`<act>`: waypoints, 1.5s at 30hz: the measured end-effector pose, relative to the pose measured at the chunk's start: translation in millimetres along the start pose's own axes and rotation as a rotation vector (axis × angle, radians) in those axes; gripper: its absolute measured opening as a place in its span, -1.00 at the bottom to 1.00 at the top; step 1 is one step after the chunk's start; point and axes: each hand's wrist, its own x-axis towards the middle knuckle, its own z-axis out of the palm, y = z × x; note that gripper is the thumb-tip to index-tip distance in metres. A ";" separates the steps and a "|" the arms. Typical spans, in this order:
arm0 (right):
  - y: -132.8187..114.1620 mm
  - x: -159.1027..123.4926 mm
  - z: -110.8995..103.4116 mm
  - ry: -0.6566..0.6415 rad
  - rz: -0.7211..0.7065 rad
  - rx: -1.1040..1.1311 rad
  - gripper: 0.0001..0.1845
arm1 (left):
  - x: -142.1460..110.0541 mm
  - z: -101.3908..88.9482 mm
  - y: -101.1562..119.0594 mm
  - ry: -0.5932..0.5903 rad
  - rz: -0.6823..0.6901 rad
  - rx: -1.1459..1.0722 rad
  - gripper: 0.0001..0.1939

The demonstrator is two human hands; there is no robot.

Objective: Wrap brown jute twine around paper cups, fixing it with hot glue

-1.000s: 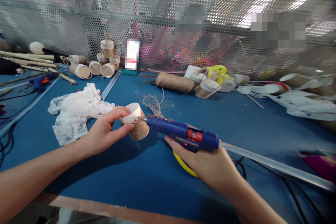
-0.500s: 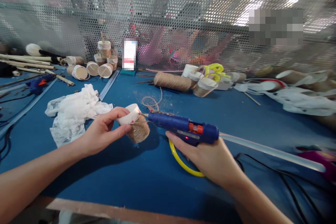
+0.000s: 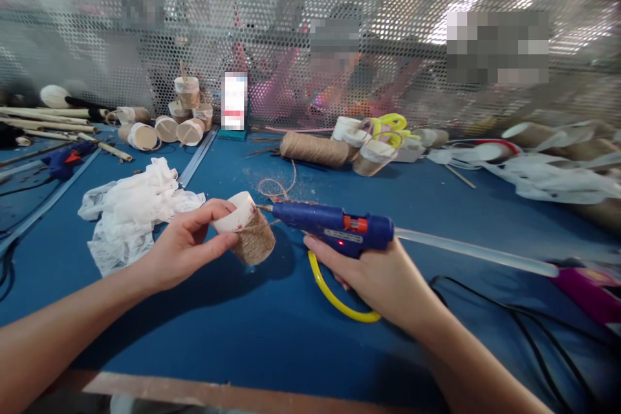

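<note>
Between the thumb and fingers of my left hand (image 3: 194, 242) is a small paper cup (image 3: 257, 236), tilted, its lower part wrapped in brown twine and its upper part bare white with reddish marks. My right hand (image 3: 369, 272) grips a blue hot glue gun (image 3: 320, 223) whose red light is lit. The metal nozzle points left, at or very near the cup's white band; whether they touch I cannot tell. A long clear glue stick (image 3: 475, 251) juts from the gun's back. Loose twine (image 3: 276, 189) curls on the table behind the cup.
Crumpled white lace fabric (image 3: 136, 207) lies left of the cup. Behind stand a twine spool (image 3: 315, 150), wrapped cups (image 3: 187, 94) and a phone (image 3: 233, 103) against perforated metal. Another glue gun (image 3: 65, 158) rests far left. Black cables (image 3: 509, 307) and a yellow tube (image 3: 334, 297) lie near my right hand.
The whole view has shifted slightly. The glue gun's nozzle stays by the cup's white band, and both hands keep their holds; the cup has turned a little.
</note>
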 end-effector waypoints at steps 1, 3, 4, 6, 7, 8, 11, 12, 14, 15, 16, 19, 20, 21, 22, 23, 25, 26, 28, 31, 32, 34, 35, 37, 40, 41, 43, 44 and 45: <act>0.3 0.0 0.2 0.000 0.000 -0.002 -0.77 | -0.2 -0.2 -0.1 0.000 -0.003 0.010 -0.92; 0.7 -0.2 0.7 0.001 0.003 -0.004 -0.79 | -0.2 -0.3 0.1 0.001 -0.007 0.025 -0.91; 1.0 -0.3 0.9 0.003 0.005 -0.003 -0.81 | 0.0 -0.2 0.3 0.003 -0.005 0.024 -0.91; 1.5 -0.5 1.3 0.005 0.008 0.000 -0.83 | 0.5 0.1 0.7 0.004 -0.006 0.016 -0.91; 1.8 -0.6 1.4 0.003 0.008 0.002 -0.85 | 0.7 0.2 0.8 0.006 -0.005 0.011 -0.91; 2.1 -0.6 1.4 0.001 0.005 0.003 -0.86 | 0.7 0.3 0.8 0.007 -0.004 0.006 -0.91; 2.8 -0.8 1.2 -0.002 -0.010 0.001 -0.88 | 0.4 0.4 -0.2 0.004 0.005 -0.009 -0.92; 2.9 -0.9 1.0 0.000 -0.013 0.001 -0.88 | 0.2 0.4 -0.6 0.002 0.009 -0.017 -0.93; 2.6 -1.1 0.8 -0.001 -0.012 0.005 -0.87 | -0.1 0.2 -1.4 -0.006 0.014 -0.028 -0.94; 2.4 -1.1 0.6 -0.007 -0.010 0.009 -0.86 | -0.2 0.0 -1.6 -0.009 0.016 -0.030 -0.94; 2.2 -1.1 0.5 -0.012 -0.008 0.015 -0.86 | -0.1 -0.1 -1.7 -0.012 0.017 -0.027 -0.94; 1.9 -0.7 0.7 -0.022 -0.012 0.029 -0.86 | 0.4 -0.2 -1.0 -0.010 0.014 -0.012 -0.93; 2.0 -0.6 0.9 -0.024 -0.015 0.035 -0.85 | 0.6 -0.2 -0.7 -0.006 0.013 -0.010 -0.92; 2.1 -0.4 1.2 -0.024 -0.016 0.041 -0.84 | 0.7 -0.1 -0.4 -0.002 0.011 -0.009 -0.91; 2.2 -0.3 1.4 -0.025 -0.014 0.048 -0.81 | 0.8 0.0 -0.2 0.002 0.010 -0.010 -0.91; 2.2 -0.3 1.6 -0.026 -0.010 0.056 -0.78 | 0.7 0.1 -0.2 0.005 0.010 -0.012 -0.91; 2.2 -0.5 1.8 -0.024 -0.002 0.066 -0.74 | 0.4 0.1 -0.6 -0.001 0.010 -0.014 -0.92; 2.0 -0.7 1.8 -0.023 0.003 0.067 -0.74 | 0.3 0.0 -1.0 -0.007 0.011 -0.016 -0.93; 1.4 -1.0 1.5 -0.016 0.005 0.063 -0.74 | 0.0 -0.3 -1.9 -0.018 0.015 -0.022 -0.96; 0.2 -0.9 0.8 -0.009 -0.010 0.054 -0.72 | 0.2 -0.9 -2.9 -0.034 0.027 -0.033 -0.96; -0.1 -0.8 0.6 -0.007 -0.018 0.049 -0.72 | 0.3 -1.0 -3.1 -0.039 0.032 -0.037 -0.96; -0.2 -0.9 0.3 -0.010 -0.031 0.033 -0.72 | 0.5 -1.3 -3.4 -0.046 0.038 -0.044 -0.95; 0.1 -1.1 0.2 -0.010 -0.033 0.021 -0.71 | 0.5 -1.4 -3.5 -0.047 0.039 -0.046 -0.95; 1.1 -1.6 0.0 -0.013 -0.034 0.001 -0.71 | 0.5 -1.4 -3.8 -0.048 0.038 -0.051 -0.95; 2.2 -2.4 -0.6 -0.013 -0.041 -0.013 -0.70 | 0.4 -1.3 -4.4 -0.051 0.030 -0.062 -0.95; 2.3 -2.5 -0.8 -0.015 -0.045 -0.015 -0.70 | 0.4 -1.2 -4.7 -0.053 0.027 -0.067 -0.95; 2.0 -2.7 -1.0 -0.014 -0.054 -0.017 -0.70 | 0.3 -1.1 -5.4 -0.054 0.022 -0.078 -0.96; 1.8 -2.7 -1.0 -0.016 -0.057 -0.015 -0.70 | 0.2 -1.1 -5.7 -0.055 0.021 -0.083 -0.96; 1.5 -2.8 -0.9 -0.018 -0.058 -0.010 -0.70 | 0.1 -1.2 -6.1 -0.056 0.020 -0.085 -0.96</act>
